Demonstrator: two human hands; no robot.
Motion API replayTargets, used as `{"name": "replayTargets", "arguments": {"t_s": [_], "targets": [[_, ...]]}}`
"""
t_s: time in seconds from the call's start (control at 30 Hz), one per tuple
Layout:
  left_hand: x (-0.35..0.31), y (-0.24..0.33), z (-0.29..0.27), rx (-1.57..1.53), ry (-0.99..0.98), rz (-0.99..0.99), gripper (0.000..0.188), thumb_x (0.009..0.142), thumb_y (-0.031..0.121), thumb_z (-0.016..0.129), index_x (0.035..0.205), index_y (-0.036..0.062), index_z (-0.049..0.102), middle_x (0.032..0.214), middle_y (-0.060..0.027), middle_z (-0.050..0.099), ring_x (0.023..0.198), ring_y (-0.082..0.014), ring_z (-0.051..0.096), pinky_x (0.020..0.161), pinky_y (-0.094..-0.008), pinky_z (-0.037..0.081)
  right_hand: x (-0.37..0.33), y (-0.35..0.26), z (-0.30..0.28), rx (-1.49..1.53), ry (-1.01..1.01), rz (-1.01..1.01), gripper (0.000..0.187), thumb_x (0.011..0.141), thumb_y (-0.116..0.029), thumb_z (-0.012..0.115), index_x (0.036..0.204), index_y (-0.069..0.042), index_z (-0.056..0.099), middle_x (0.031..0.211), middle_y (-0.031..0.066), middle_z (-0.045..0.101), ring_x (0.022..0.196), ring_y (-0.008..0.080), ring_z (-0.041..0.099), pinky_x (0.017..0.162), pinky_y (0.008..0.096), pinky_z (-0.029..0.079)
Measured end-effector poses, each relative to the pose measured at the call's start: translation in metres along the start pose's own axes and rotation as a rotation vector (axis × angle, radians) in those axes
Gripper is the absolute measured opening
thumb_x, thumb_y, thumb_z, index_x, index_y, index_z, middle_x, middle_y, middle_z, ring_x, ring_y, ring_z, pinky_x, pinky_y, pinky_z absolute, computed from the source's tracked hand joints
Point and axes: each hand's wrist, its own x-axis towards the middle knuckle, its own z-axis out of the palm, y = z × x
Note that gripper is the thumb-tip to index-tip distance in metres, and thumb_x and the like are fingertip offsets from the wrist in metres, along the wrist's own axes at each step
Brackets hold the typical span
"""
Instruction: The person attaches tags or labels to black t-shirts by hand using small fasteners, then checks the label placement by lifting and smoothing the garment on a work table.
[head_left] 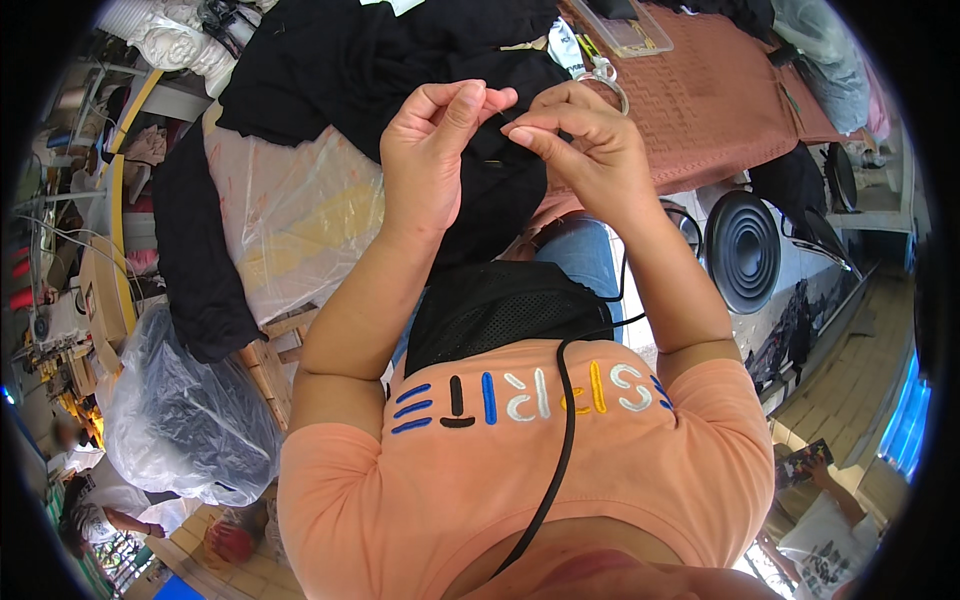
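My left hand (440,145) is raised over black cloth (400,60), its thumb and forefinger pinched together. Close beside it, my right hand (590,140) also has thumb and fingertips pressed together. A thin needle-like sliver (502,112) shows in the narrow gap between the two sets of fingertips. It is too fine to tell whether it is needle or thread, or which hand grips which end. The black cloth spreads below and beyond both hands, with part of it hanging toward my lap.
Just past my right hand lie pale scissor-like loops (608,78) and a clear plastic box (630,30) on a brown cloth-covered surface (710,100). Clear sheeting (290,210) covers the left side. A clear plastic bag (190,420) bulges lower left; a black ringed disc (742,252) stands right.
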Motion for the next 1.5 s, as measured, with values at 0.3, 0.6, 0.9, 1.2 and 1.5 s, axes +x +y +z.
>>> {"name": "replayTargets", "arguments": {"t_s": [0.3,0.6,0.9,1.2,1.5], "targets": [[-0.002,0.013,0.000,0.395,-0.073,0.062,0.014,0.081,0.004,0.071,0.092,-0.0033,0.069,0.084,-0.0092,0.069,0.072,-0.0122,0.066,0.070,-0.0229,0.054,0.033,-0.015,-0.023,-0.572,0.036,-0.453,0.010,0.077,-0.013,0.068,0.084,-0.009,0.062,0.085,0.0042,0.060,0.080,0.0269,0.059,0.070,0.0353,0.044],[0.000,0.013,-0.002,0.807,-0.083,0.083,0.015,0.083,0.004,0.068,0.097,-0.0038,0.068,0.086,-0.0095,0.069,0.077,-0.0130,0.066,0.073,-0.0239,0.053,0.046,-0.030,-0.016,-0.665,-0.058,-0.544,0.012,0.077,-0.011,0.068,0.087,-0.007,0.062,0.091,0.0056,0.061,0.086,0.0261,0.059,0.079,0.0351,0.044],[0.011,0.012,-0.014,0.083,-0.046,-0.370,0.024,0.090,0.021,0.063,0.110,0.0064,0.063,0.109,-0.0067,0.065,0.096,-0.0158,0.062,0.087,-0.0321,0.049,0.027,-0.011,-0.010,-0.451,0.020,-0.430,0.028,0.070,-0.021,0.074,0.093,-0.010,0.063,0.091,0.0057,0.061,0.089,0.0277,0.059,0.077,0.0382,0.045],[0.006,0.013,-0.015,0.219,-0.129,-0.463,0.024,0.088,0.031,0.064,0.106,0.0148,0.066,0.113,0.0026,0.063,0.104,-0.0079,0.054,0.089,-0.0318,0.035,0.024,0.000,-0.007,0.042,-0.060,-0.170,0.022,0.076,-0.018,0.075,0.093,-0.007,0.066,0.099,0.0049,0.063,0.090,0.0196,0.061,0.075,0.0319,0.047],[0.003,0.000,-0.008,0.201,-0.239,-0.467,0.024,0.088,0.025,0.065,0.108,0.0107,0.065,0.113,0.0009,0.063,0.105,-0.0055,0.052,0.087,-0.0252,0.034,0.018,0.000,-0.022,0.665,-0.127,0.373,0.014,0.094,-0.017,0.056,0.092,-0.004,0.059,0.092,0.0045,0.059,0.078,0.0080,0.055,0.066,0.0198,0.044]]}}
